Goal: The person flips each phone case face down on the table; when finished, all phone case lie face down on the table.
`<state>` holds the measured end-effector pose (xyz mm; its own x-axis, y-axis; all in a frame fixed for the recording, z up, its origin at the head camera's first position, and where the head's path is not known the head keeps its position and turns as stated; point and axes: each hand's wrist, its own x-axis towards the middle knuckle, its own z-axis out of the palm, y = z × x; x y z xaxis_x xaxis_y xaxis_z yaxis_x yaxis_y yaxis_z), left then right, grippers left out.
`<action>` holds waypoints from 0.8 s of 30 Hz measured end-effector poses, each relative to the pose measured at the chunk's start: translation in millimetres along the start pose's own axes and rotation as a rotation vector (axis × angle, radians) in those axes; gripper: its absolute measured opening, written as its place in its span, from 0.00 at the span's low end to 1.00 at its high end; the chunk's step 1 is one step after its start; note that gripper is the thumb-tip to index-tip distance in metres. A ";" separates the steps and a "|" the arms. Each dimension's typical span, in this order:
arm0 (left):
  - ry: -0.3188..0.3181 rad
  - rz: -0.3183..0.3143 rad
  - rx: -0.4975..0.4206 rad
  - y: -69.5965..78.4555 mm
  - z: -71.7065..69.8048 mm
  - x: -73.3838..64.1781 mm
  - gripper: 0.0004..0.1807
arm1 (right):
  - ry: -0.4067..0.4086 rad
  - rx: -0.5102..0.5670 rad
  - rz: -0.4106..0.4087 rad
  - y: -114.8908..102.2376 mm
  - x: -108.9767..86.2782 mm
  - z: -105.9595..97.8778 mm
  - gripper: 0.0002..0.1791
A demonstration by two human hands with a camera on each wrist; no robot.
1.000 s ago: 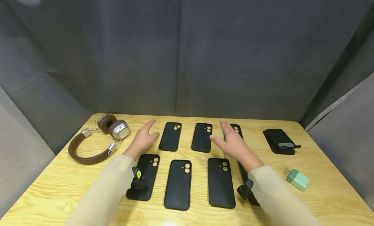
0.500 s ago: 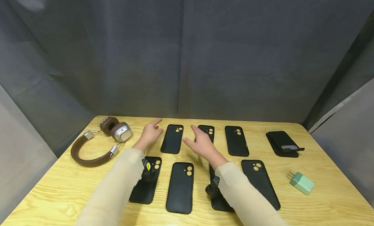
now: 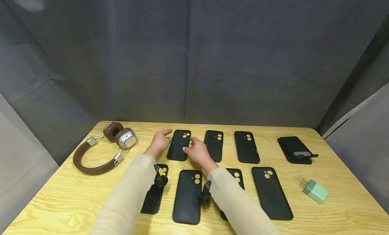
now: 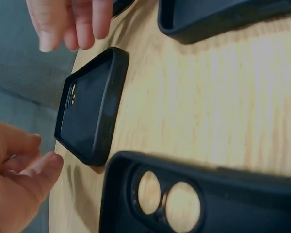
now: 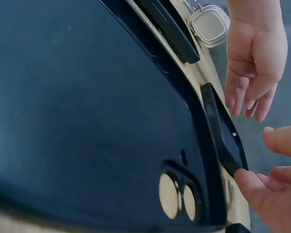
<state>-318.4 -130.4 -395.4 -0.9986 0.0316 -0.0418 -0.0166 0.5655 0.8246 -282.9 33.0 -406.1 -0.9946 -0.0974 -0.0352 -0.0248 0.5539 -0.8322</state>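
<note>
A black phone case (image 3: 178,145) lies at the left of the back row, its inside facing up and two camera holes near its top. My left hand (image 3: 160,144) hovers at its left edge with fingers loosely bent. On its other side is my right hand (image 3: 199,152), thumb at the case's right edge; whether it touches cannot be told. In the left wrist view, the same case (image 4: 87,107) stands between my left hand (image 4: 19,179) and right hand (image 4: 75,22), nothing gripped. Two similar cases (image 3: 214,145) (image 3: 247,147) lie to its right.
Several more black cases fill the front row, among them one under my forearms (image 3: 187,198) and one at right (image 3: 271,192). Brown headphones (image 3: 95,169) lie at left. A black wallet-like stand (image 3: 294,150) and a green charger plug (image 3: 316,191) lie at right.
My right hand has swept left from the right-hand back case to the leftmost one. My left hand has shifted slightly right and closer to that case. The cases stay where they were.
</note>
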 end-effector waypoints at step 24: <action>-0.005 -0.157 -0.382 -63.4 26.4 54.3 0.29 | -0.022 -0.085 0.029 6.6 7.8 12.7 0.30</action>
<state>-370.2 -142.8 -464.9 -0.9822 -0.0259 -0.1862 -0.1873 0.2170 0.9580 -289.6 25.4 -418.9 -0.9927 -0.0979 -0.0710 -0.0058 0.6250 -0.7806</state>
